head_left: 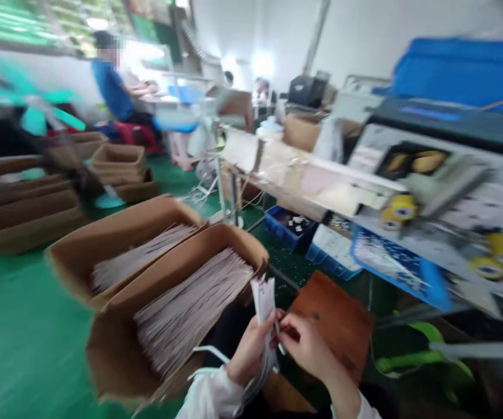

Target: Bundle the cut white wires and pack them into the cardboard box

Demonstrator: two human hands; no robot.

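The left hand (251,356) curls shut around a bundle of white paper strips (263,305), its long axis nearly upright, tips pointing up; the right hand (308,343) pinches its side

The fingers (290,329) hide the lower part of the white paper strips (264,302), and the white sleeves (210,396) run out past the bottom edge. The pieces in the blue crate (290,224) are too small to tell. The teal object (33,96) at the left edge is too blurred to name, and the right edge cuts off the machine with yellow wheels (447,215).

Upright bundle of white strips (264,308)
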